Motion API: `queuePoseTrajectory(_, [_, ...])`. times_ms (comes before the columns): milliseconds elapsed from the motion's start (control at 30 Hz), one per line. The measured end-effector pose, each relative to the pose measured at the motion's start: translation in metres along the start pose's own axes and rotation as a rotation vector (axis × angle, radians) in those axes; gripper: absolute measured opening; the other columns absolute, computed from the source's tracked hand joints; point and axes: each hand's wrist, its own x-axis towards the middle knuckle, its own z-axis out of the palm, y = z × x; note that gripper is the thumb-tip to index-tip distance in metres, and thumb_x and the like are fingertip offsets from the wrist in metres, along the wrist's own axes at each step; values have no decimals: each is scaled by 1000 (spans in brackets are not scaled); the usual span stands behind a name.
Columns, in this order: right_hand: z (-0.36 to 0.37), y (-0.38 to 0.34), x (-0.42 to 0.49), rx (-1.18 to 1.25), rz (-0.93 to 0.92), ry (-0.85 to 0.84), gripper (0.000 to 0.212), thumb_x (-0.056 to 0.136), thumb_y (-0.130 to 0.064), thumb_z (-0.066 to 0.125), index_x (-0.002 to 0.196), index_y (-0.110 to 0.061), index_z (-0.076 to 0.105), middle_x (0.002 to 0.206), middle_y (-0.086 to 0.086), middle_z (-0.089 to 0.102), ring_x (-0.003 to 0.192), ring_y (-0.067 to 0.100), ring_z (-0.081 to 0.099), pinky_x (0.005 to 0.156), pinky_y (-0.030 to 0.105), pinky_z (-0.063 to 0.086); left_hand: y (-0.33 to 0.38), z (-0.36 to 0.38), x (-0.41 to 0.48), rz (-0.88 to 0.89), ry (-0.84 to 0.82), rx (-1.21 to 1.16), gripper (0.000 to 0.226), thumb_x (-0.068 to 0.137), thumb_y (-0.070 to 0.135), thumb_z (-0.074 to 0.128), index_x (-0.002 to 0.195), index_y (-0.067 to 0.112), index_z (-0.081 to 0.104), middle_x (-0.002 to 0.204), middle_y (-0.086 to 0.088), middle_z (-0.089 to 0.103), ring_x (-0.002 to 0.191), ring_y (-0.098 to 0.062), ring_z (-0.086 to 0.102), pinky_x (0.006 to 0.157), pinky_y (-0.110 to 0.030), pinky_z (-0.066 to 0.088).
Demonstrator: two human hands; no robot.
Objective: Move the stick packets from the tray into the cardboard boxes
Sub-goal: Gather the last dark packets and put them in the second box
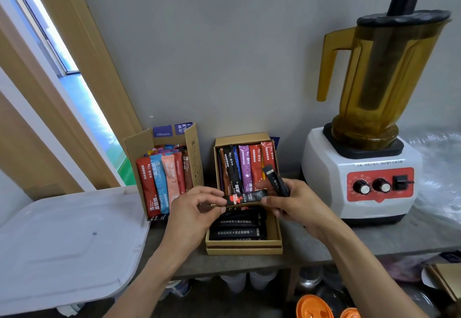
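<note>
Head view, centre of frame. Pinched between thumb and curled forefinger of the left hand: the left end of a black-and-red stick packet. Pressed under the thumb of the right hand: the same packet's right end, with the other fingers of that hand wrapped round a second, all-black stick packet that juts up and to the left out of the grip. Long axis of the shared packet: level, left to right across the frame, bridging the gap between the two hands. Hangs directly over the front part of the right cardboard box, just above a stack of black packets lying flat on the same left-right axis. Probably calls for a straight drop with no turning. Equally near to either hand, though the left looks the freer, the right being loaded with two. Behind, at the back of the same box: a row of coloured packets standing on end. Just beside, toward the left: the left cardboard box, flaps up, packed with upright packets. Further out, lower left of the frame: the white tray, well apart from both hands. Right of the frame: a blender with an amber jug, near the right box.
</note>
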Motion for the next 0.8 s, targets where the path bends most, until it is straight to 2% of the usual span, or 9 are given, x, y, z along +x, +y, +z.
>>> queuePoseTrajectory(100, [0, 0, 1, -56, -16, 11, 19, 96, -10, 73, 114, -15, 68, 67, -5, 71, 57, 5, 60, 56, 12, 49, 0, 2, 2, 12, 10, 22, 31, 79, 2, 85, 91, 30, 80, 102, 19, 73, 103, 3, 68, 90, -20, 58])
queuePoseTrajectory(200, [2, -2, 0, -117, -26, 29, 18, 94, -13, 76, 111, -16, 70, 72, -4, 75, 58, 7, 63, 55, 13, 50, 1, 5, 2, 88, 4, 172, 35, 82, 2, 83, 96, 33, 75, 105, 19, 70, 106, 7, 63, 87, -8, 51])
queuePoseTrajectory(267, [2, -2, 1, -159, -40, 53, 16, 92, -16, 79, 107, -18, 72, 84, -6, 78, 67, 16, 71, 59, 19, 56, 1, 6, 1, 176, -8, 303, 32, 84, 4, 81, 102, 30, 75, 108, 19, 67, 109, 8, 60, 86, -1, 45])
queuePoseTrajectory(333, [2, 0, 4, -222, -60, 72, 17, 90, -18, 81, 105, -20, 74, 98, -5, 79, 88, 23, 76, 71, 31, 65, -1, 7, 0, 213, -31, 376, 29, 87, 6, 79, 106, 28, 75, 110, 19, 64, 107, 8, 58, 86, 0, 44])
queuePoseTrajectory(400, [3, 2, 6, -272, -62, 68, 20, 89, -21, 82, 107, -22, 74, 106, -4, 77, 97, 21, 76, 81, 40, 66, -2, 8, -1, 207, -42, 398, 28, 90, 7, 76, 108, 28, 73, 112, 20, 62, 103, 8, 59, 84, -2, 45])
queuePoseTrajectory(467, [4, 3, 6, -274, -60, 72, 21, 89, -23, 82, 109, -23, 73, 108, -5, 77, 98, 19, 76, 83, 41, 65, -2, 8, -1, 195, -40, 398, 29, 92, 8, 74, 111, 29, 73, 114, 21, 61, 102, 7, 59, 84, -4, 47])
queuePoseTrajectory(567, [4, 3, 4, -214, -58, 103, 19, 89, -21, 82, 104, -19, 72, 103, 0, 79, 93, 24, 77, 73, 34, 65, 0, 9, -2, 126, -28, 256, 35, 92, 9, 74, 119, 31, 70, 123, 21, 59, 108, 6, 61, 86, -8, 53])
queuePoseTrajectory(667, [4, 3, 3, -125, -52, 110, 22, 87, -19, 84, 101, -9, 69, 104, 13, 78, 77, 30, 72, 58, 22, 54, 8, 8, 1, -100, -3, -105, 44, 90, 10, 77, 125, 33, 64, 127, 13, 64, 110, -5, 70, 82, -26, 63])
queuePoseTrajectory(800, [5, 0, 1, -34, -53, 91, 25, 85, -18, 86, 100, -7, 70, 103, 24, 74, 62, 13, 60, 53, 16, 49, 16, 9, 5, -239, -4, -371, 44, 86, 9, 80, 124, 25, 65, 115, 2, 76, 103, -14, 76, 73, -26, 62])
